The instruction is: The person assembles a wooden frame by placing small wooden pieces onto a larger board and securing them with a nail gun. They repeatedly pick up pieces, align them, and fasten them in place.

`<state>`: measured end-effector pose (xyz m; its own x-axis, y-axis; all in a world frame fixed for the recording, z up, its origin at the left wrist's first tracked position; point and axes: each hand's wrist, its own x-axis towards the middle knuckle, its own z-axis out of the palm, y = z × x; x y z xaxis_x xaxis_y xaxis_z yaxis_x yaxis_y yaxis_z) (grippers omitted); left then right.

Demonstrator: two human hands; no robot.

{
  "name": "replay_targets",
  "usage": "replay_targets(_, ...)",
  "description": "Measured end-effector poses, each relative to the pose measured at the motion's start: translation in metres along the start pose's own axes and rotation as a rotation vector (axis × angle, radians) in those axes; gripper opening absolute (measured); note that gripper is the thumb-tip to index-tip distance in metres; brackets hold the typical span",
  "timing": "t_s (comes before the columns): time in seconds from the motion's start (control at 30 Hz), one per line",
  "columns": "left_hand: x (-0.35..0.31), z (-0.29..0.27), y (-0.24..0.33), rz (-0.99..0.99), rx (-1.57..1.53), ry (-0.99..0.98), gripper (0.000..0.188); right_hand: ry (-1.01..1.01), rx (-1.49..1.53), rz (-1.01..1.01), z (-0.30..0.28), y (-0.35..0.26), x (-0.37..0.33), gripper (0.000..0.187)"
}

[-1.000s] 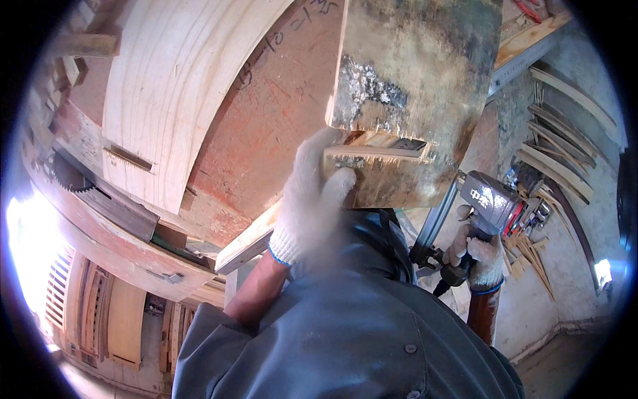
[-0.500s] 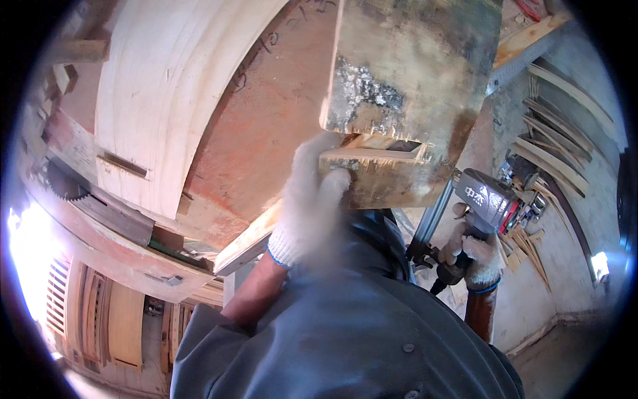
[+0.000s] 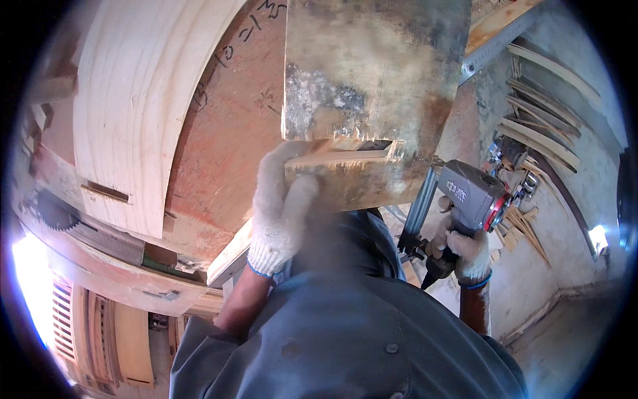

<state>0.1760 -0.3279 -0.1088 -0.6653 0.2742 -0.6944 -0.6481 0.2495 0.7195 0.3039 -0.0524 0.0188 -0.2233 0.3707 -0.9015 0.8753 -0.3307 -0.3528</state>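
Observation:
My left hand (image 3: 276, 213), in a white knit glove, grips the left edge of a stained wooden board (image 3: 372, 60) in front of me. Its fingers curl around the strip below a splintered slot (image 3: 362, 146) near the board's close end; some fingertips are hidden or blurred. My right hand (image 3: 465, 251), gloved too, is closed around the handle of a grey nail gun (image 3: 473, 193). The gun's long metal magazine (image 3: 420, 206) runs beside the board's near right corner, and its nose sits close to the board's right edge.
A pale curved panel (image 3: 139, 100) with a slot lies on the reddish worktable (image 3: 232, 139) to the left. A circular saw blade (image 3: 56, 211) shows at the table's left edge. Curved wood strips (image 3: 545, 143) lean against the right wall, with offcuts (image 3: 525, 233) below.
The whole view has shifted, so board, table and wall appear farther left. My left hand keeps its grip on the board, and my right hand still holds the nail gun.

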Motion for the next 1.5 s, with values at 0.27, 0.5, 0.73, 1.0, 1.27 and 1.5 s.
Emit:
replay_targets(0.27,0.001,-0.002,-0.008,-0.025,-0.089,-0.017,0.048,-0.04,-0.469,-0.004,-0.014,-0.006,-0.038,0.015)
replay_targets(0.5,0.001,-0.007,-0.013,-0.061,-0.081,-0.015,0.048,-0.25,-0.318,-0.082,0.017,-0.016,-0.05,0.017)
replay_targets(0.73,0.003,-0.01,-0.019,-0.053,-0.037,-0.016,0.048,-0.227,-0.489,0.08,0.05,-0.031,-0.045,0.017)
replay_targets(1.0,0.007,-0.015,-0.017,-0.068,-0.035,-0.082,0.046,-0.178,-0.646,0.115,0.065,-0.03,-0.049,0.015)
replay_targets(1.27,0.007,-0.017,-0.016,-0.101,-0.171,-0.106,0.046,-0.153,-0.75,0.087,0.074,-0.017,-0.055,0.012)
replay_targets(1.5,0.013,-0.017,-0.034,0.118,-0.087,-0.076,0.051,-0.087,-1.016,-0.255,0.065,0.008,-0.056,0.014)
